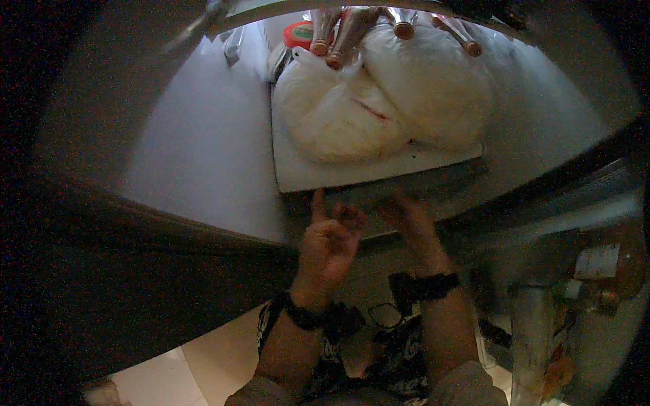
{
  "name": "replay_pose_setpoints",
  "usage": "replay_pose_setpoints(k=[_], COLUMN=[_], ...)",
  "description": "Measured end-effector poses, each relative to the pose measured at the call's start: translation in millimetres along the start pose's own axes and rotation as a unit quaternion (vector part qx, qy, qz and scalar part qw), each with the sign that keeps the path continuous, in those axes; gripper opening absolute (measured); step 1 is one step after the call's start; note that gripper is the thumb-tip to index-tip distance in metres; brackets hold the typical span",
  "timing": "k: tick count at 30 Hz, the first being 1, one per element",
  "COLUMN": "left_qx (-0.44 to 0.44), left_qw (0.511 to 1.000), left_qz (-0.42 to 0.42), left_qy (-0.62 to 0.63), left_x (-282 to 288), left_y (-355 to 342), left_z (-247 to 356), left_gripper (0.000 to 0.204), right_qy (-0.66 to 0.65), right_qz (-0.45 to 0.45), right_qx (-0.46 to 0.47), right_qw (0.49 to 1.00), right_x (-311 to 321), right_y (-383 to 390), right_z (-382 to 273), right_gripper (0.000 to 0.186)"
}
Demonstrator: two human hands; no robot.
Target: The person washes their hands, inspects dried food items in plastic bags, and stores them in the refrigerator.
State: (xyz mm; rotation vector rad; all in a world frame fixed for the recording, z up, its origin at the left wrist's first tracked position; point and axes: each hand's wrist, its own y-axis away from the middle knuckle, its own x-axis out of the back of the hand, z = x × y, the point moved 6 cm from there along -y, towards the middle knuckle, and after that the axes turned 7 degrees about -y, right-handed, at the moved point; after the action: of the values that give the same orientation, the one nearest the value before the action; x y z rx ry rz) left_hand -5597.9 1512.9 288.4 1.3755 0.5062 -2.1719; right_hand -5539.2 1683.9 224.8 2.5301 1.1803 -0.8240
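My left hand is raised in front of an open, lit fridge-like compartment. Its index finger is stretched out, the other fingers are loosely bent, and nothing is held. To its right, my right hand is slightly blurred, its fingers reaching forward with no object visible in them. Just beyond both hands is the front edge of a white shelf. On it lie a bulging clear plastic bag of pale stuff and a larger similar bag. Neither hand touches them. Both wrists wear dark bands.
Several bottles lie behind and over the bags, among them a brown-capped bottle and one at the right. A red-rimmed round container stands back left. Door racks at the lower right hold a clear bottle and a white-labelled container.
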Motion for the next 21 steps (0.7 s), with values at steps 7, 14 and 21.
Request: replay_pose_setpoints(k=[7, 14, 21], left_qx=[-0.01, -0.029, -0.035], left_qw=[1.0, 0.999, 0.999], left_qz=[-0.005, -0.004, -0.013], left_qy=[0.01, 0.014, 0.026], left_x=[0, 4, 0], left_y=[1, 4, 4], left_z=[8, 26, 25], left_gripper=[0.079, 0.077, 0.075], right_qy=[0.04, -0.034, 0.021], right_qz=[0.069, 0.068, 0.047], right_qx=[0.069, 0.088, 0.093], right_qw=[0.994, 0.993, 0.994], right_x=[6, -37, -34], right_y=[-15, -3, 0], right_z=[6, 0, -1], right_gripper=[0.026, 0.035, 0.04])
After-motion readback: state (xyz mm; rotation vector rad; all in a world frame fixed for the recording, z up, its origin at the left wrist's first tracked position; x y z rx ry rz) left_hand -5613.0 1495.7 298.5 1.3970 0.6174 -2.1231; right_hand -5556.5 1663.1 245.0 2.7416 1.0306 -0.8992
